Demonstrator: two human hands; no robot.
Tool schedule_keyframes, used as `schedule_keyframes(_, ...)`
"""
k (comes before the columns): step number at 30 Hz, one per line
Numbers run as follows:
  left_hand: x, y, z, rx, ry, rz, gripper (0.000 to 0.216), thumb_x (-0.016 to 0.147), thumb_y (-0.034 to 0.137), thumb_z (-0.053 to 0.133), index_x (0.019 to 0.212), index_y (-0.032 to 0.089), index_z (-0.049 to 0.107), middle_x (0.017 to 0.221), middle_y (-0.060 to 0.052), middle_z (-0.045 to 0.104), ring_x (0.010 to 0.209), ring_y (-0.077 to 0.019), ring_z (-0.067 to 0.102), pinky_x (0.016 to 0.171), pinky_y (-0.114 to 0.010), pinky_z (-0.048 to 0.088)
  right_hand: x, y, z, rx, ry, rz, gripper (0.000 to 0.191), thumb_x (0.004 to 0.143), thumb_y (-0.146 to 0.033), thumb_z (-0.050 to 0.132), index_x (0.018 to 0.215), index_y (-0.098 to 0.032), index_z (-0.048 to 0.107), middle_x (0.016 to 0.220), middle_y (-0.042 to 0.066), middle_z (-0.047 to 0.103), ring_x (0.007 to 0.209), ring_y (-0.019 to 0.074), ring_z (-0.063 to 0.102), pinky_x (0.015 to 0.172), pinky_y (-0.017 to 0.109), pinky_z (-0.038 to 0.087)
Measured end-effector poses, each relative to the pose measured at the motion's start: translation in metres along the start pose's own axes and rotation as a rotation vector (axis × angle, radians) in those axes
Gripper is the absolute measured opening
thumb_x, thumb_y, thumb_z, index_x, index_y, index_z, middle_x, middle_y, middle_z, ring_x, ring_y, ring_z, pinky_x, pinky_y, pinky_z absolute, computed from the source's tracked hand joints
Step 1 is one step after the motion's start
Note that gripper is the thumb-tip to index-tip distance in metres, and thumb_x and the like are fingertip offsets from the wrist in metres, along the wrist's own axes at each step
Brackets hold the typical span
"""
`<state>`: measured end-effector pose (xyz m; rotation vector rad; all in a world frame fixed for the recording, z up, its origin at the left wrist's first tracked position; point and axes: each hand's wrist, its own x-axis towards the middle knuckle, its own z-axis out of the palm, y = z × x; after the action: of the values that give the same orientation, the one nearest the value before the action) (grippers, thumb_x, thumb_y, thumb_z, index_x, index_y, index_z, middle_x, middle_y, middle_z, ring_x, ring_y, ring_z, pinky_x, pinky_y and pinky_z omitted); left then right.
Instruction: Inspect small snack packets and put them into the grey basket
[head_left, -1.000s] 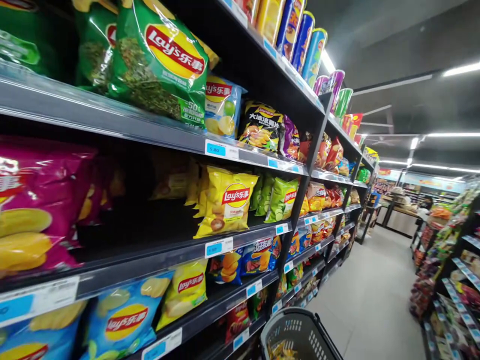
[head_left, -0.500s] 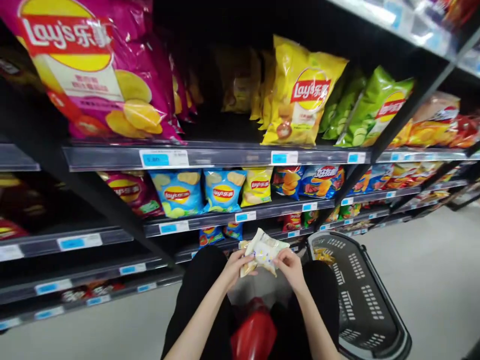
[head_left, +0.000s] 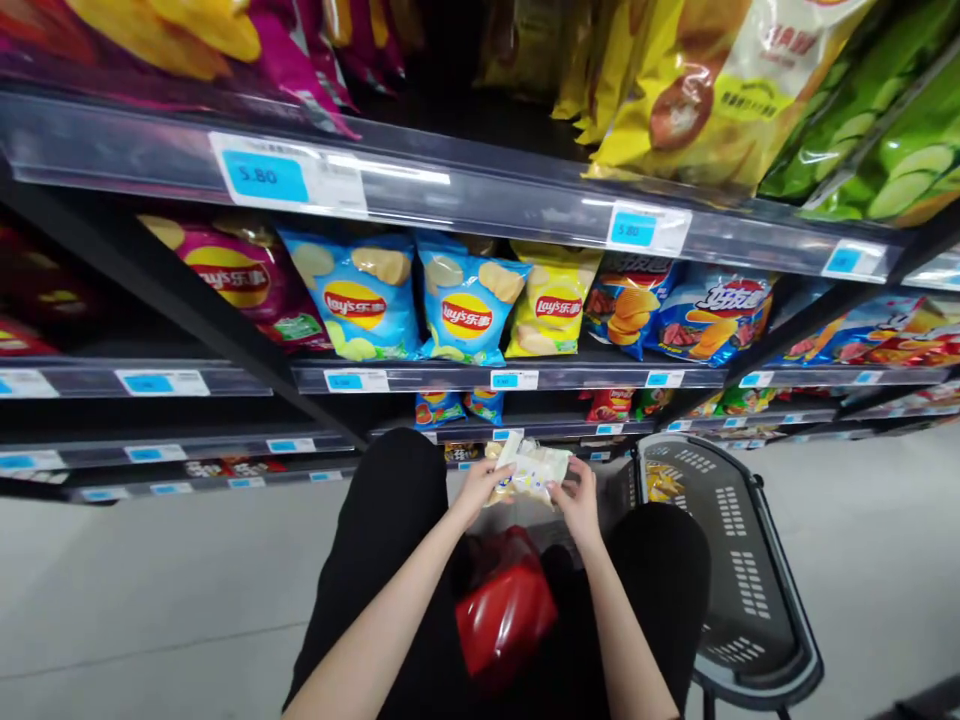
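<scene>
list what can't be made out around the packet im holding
Head view only:
Print on the pale packet: too small, partly covered by left hand and right hand.
Basket contents: mostly behind its wall.
Top-shelf bags: cut by upper edge.
Lower price tags: too small.

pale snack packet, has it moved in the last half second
No. The pale snack packet stays between the left hand and right hand, just left of the basket rim, as before.
</scene>
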<state>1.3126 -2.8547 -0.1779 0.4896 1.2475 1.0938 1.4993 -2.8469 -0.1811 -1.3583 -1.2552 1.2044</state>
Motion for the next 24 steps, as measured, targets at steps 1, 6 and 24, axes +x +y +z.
schedule_keyframes(1,0.001,0.000,-0.001,-0.007,0.012,0.015,0.032,0.057,0.037,0.081,0.071,0.011,0.069,0.067,-0.007,0.070,0.063,-0.0229,0.067,0.048,-0.030,0.056,0.002,0.003,0.001,0.016,0.009,0.020,0.050,0.069,-0.036,0.068,0.112,-0.016,0.053,0.105,0.009,0.056,0.078,0.0178,0.062,0.064,0.031,0.053)
schedule_keyframes(6,0.000,-0.001,-0.005,-0.016,-0.003,0.065,0.040,0.058,0.039,0.080,0.081,0.009,0.068,0.078,-0.010,0.071,0.069,-0.0262,0.068,0.050,-0.035,0.058,0.001,0.005,0.006,0.109,0.017,0.064,0.051,0.072,-0.039,0.068,0.114,-0.015,0.053,0.080,0.004,0.064,0.070,0.0185,0.064,0.059,0.029,0.053)
schedule_keyframes(24,-0.018,0.012,0.002,0.139,-0.071,0.283,0.041,0.064,0.035,0.073,0.100,0.015,0.070,0.122,-0.012,0.052,0.089,-0.0265,0.061,0.041,-0.025,0.055,-0.005,-0.007,0.000,0.230,0.001,0.044,0.031,0.063,-0.038,0.074,0.085,-0.019,0.062,0.069,-0.001,0.060,0.061,0.0152,0.060,0.051,0.024,0.048)
